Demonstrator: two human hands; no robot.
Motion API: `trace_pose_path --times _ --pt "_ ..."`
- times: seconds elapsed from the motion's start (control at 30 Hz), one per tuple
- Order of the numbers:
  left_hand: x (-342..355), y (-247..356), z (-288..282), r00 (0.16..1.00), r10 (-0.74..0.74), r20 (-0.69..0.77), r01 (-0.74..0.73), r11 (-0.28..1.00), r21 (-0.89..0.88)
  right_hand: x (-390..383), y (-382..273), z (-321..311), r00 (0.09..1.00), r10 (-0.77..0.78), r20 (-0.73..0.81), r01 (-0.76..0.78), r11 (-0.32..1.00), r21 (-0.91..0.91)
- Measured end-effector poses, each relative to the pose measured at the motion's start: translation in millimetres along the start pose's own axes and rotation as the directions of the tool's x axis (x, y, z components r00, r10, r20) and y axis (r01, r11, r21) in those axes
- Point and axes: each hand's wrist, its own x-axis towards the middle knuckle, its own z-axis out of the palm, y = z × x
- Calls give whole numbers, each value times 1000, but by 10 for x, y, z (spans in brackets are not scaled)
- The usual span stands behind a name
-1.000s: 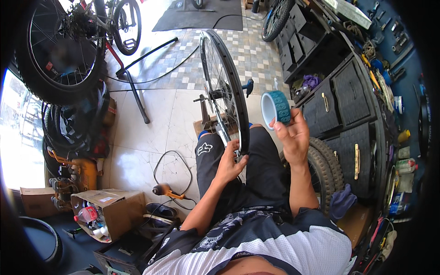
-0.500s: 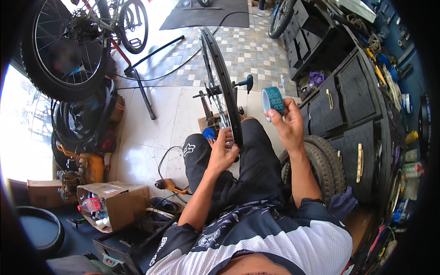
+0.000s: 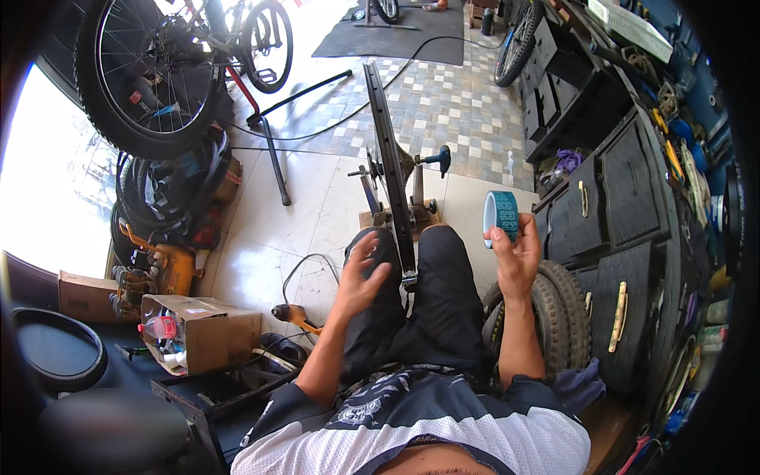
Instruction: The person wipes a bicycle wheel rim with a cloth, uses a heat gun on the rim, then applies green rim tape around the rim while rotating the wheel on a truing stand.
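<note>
A bare bicycle wheel rim (image 3: pixel 385 131) stands upright between my knees, its hub held in a stand (image 3: pixel 372 198) with a dark T-shaped handle (image 3: pixel 439 161) on the right. My left hand (image 3: pixel 360 279) is raised just left of the rim's near edge, above my knee, fingers apart and holding nothing. A roll of teal patterned tape (image 3: pixel 507 215) with a pale inner ring is pinched between the thumb and fingers of my right hand (image 3: pixel 518 252), to the right of the wheel. The tape's loose end cannot be made out.
Knobby tires (image 3: pixel 554 317) lean by my right leg, beside black drawers (image 3: pixel 609 198). A bicycle (image 3: pixel 150 79) hangs at the far left. On the left floor are a cardboard box (image 3: pixel 222 336) with bottles, an orange-handled tool (image 3: pixel 297 317) and cables.
My left hand has let go of the rim and moved left, its fingers spreading. The wheel now appears nearly edge-on. My right hand still holds the tape; the whole view has shifted.
</note>
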Motion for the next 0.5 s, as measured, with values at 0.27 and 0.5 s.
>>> trace_pose_path --times 0.27,0.5 --pt "-1373 -1876 -628 425 -905 1 905 425 -19 81 76 -104 999 9 -40 -9 1000 9" --pt "-1588 -1336 -359 669 -730 139 732 615 -294 123 143 70 1000 -5 2 5 999 34"
